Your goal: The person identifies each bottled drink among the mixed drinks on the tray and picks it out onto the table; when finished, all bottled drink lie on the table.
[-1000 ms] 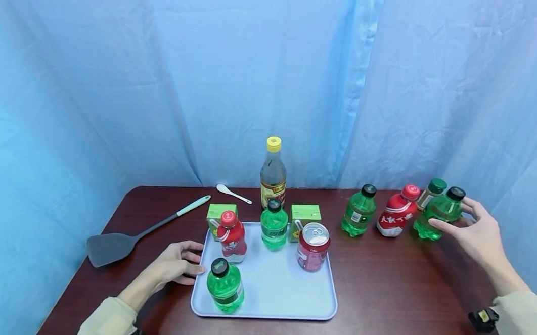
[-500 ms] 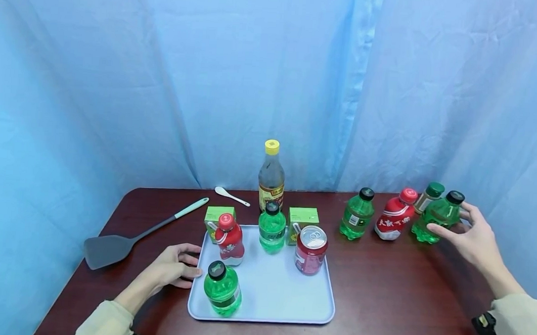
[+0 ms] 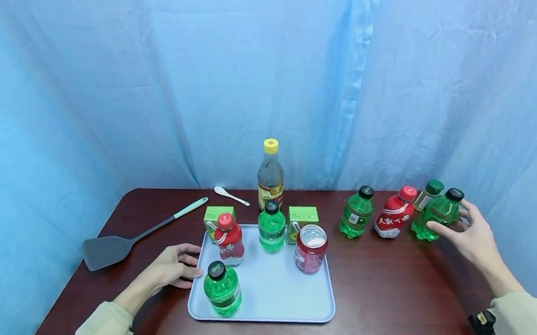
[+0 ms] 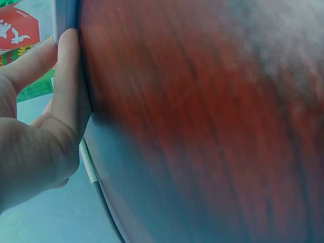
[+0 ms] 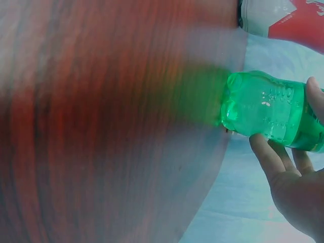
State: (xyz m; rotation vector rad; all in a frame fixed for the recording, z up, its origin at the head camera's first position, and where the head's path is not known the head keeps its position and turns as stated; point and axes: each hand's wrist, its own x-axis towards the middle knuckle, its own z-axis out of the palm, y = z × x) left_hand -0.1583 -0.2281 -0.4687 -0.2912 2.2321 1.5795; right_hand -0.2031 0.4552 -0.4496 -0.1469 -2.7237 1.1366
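At the right end of the table, my right hand holds a green soda bottle with a black cap, thumb on one side and fingers on the other. In the right wrist view, the base of the soda bottle is at the tabletop. My left hand touches the left edge of a pale tray with extended fingers, seen at the tray's rim in the left wrist view. On the tray stand a red bottle, two green soda bottles and a red can.
Beside the held bottle stand a red bottle, a green-capped jar and another green soda bottle. Behind the tray are two green cartons and a yellow-capped bottle. A spatula and white spoon lie left.
The whole view shifts slightly with the head. Both hands keep their places, the right at the green soda bottle and the left at the tray's edge.
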